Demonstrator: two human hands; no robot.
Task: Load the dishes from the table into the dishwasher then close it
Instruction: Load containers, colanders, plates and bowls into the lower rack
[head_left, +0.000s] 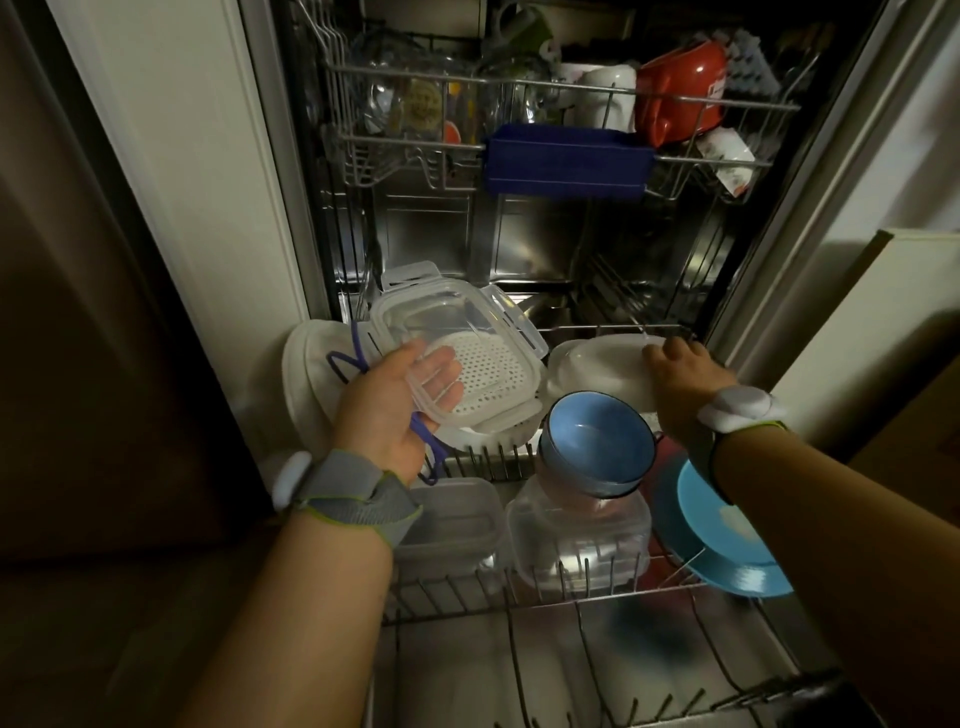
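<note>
— Left hand (400, 400) gripping a clear lid (457, 343) over the pulled-out lower rack (545, 597); right hand (675, 374), fingers curled, touching a white dish (597, 364).
— Lower rack: one blue bowl (597, 447), one blue plate (727, 540), two clear tubs. Upper rack (519, 93): red cup (680, 98), glasses. Dim kitchen.

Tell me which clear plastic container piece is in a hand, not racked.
The clear lid with snap flaps, held by the left hand above the lower rack. The two clear containers sit in the rack, nearer the camera.
</note>
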